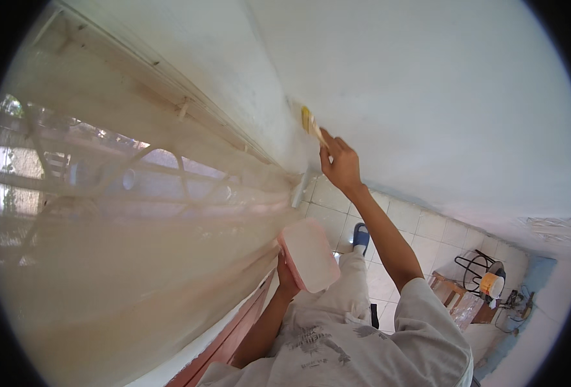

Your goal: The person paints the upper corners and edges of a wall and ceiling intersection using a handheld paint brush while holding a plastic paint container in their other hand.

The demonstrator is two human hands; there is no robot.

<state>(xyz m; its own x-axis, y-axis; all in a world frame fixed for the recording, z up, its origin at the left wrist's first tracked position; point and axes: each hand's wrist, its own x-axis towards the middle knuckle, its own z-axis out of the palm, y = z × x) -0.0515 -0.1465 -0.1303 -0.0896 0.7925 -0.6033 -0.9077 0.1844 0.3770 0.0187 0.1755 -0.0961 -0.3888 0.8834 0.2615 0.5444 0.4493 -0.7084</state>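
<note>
My right hand (341,164) is closed round the handle of a paintbrush (311,124). The brush has a pale wooden handle and yellowish bristles, which point at the white wall (414,84) close to its inner corner. Whether the bristles touch the wall I cannot tell. Lower down, in front of my body, my left hand (288,274) grips a pink-rimmed rectangular plastic tub (309,255) by its side. Whitish paint-like contents fill its visible inside.
Translucent plastic sheeting (137,277) hangs on the left over a window with curved bars. Below lies a tiled floor (388,213), where my foot wears a blue slipper (361,235). At the right stand a wooden stool (456,303), an orange-and-white container (490,284) and loose cables (516,309).
</note>
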